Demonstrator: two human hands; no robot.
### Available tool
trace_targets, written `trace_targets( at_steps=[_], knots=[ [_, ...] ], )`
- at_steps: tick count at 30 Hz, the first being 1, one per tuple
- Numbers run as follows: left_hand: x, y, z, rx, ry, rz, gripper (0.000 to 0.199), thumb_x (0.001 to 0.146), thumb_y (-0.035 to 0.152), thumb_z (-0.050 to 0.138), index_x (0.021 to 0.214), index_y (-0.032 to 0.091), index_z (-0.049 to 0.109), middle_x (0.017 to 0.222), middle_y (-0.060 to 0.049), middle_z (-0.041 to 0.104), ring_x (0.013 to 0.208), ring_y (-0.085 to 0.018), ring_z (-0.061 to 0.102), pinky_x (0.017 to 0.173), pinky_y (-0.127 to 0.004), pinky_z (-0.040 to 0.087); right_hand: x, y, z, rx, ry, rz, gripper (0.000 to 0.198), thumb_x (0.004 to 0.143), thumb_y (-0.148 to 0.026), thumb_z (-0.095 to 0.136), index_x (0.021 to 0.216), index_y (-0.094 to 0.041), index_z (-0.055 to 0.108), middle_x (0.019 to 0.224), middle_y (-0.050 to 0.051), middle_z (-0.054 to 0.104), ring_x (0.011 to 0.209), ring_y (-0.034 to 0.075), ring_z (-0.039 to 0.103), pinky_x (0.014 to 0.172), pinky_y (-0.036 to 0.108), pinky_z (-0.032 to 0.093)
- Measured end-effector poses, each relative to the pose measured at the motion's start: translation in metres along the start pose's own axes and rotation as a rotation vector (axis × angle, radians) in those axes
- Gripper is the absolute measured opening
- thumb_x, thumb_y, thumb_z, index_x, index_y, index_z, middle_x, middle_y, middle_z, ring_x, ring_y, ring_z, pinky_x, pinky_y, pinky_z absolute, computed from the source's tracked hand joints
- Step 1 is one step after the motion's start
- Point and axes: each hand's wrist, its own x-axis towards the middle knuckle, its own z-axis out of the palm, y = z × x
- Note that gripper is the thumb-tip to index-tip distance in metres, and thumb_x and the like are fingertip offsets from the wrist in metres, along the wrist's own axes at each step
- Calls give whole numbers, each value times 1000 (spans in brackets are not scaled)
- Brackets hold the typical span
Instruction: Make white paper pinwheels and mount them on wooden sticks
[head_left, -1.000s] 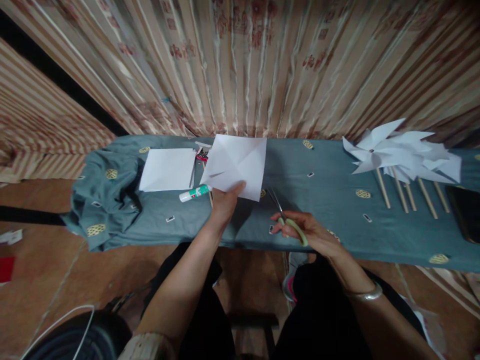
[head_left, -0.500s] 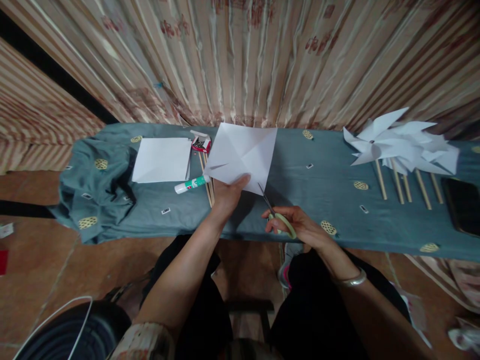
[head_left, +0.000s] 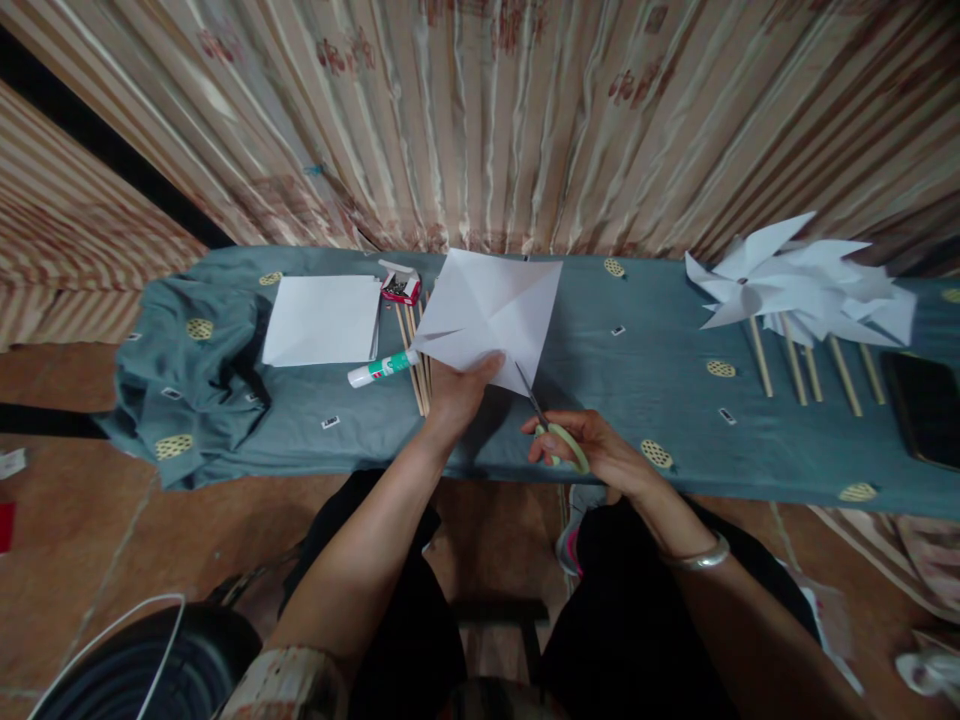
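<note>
My left hand (head_left: pixel 459 395) grips a square sheet of white paper (head_left: pixel 495 295) by its near edge, thumb on top and fingers hidden beneath. Creases run across the sheet toward its middle, and a slit shows near its left corner. In my right hand (head_left: pixel 577 440) is a pair of scissors (head_left: pixel 566 445) with pale green handles. Their blades lie at the paper's near right corner, pointing toward its centre. Just left of the sheet are several thin wooden sticks (head_left: pixel 411 360) and a green and white glue stick (head_left: pixel 381 369).
A stack of white paper (head_left: pixel 322 320) lies at the left, beside a small red and white box (head_left: pixel 400 283) of dark bits. Several white paper pinwheels (head_left: pixel 810 285) on sticks lie at the right, near a black phone (head_left: pixel 924 408). A patterned blue-green cloth (head_left: pixel 660 390) covers the table.
The paper has shifted slightly to the right with my left hand. My right hand and the scissors stay at almost the same spot, blades at the near right corner.
</note>
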Motion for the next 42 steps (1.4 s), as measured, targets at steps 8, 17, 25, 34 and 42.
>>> trace_targets(
  at_steps=[8, 17, 25, 34, 42],
  knots=[
    [-1, -3, -3, 59, -12, -18, 55, 59, 24, 80, 111, 19, 64, 100, -6, 73, 112, -26, 63, 101, -40, 46, 2, 5, 1, 83, 12, 4, 51, 68, -59, 75, 89, -13, 69, 67, 4, 67, 56, 11, 54, 52, 25, 44],
    [-1, 0, -5, 20, -24, -30, 60, 57, 19, 80, 114, 22, 61, 102, -4, 73, 114, -23, 61, 104, -37, 43, 3, 9, 2, 118, 17, 3, 50, 65, -59, 78, 87, -15, 71, 64, 2, 65, 56, 11, 53, 53, 24, 43],
    [0, -1, -5, 22, -56, -5, 57, 61, 21, 79, 114, 21, 62, 101, -4, 73, 111, -23, 64, 101, -38, 45, 3, 7, 3, 148, 21, 31, 51, 63, -57, 80, 87, -14, 70, 62, 2, 65, 55, 10, 52, 52, 24, 41],
    [2, -7, -9, 90, 1, -41, 59, 59, 22, 81, 114, 18, 60, 104, -7, 73, 111, -25, 64, 101, -40, 47, 4, 3, 4, 146, 29, 59, 50, 60, -53, 83, 88, -14, 71, 61, 0, 63, 54, 9, 54, 53, 24, 43],
    [4, -9, -9, 105, 6, 3, 57, 58, 21, 78, 112, 17, 61, 104, -9, 72, 104, -25, 66, 97, -40, 49, 5, 4, 5, 192, 49, 104, 55, 55, -50, 86, 91, -12, 72, 58, -1, 61, 53, 8, 53, 53, 24, 43]
  ],
)
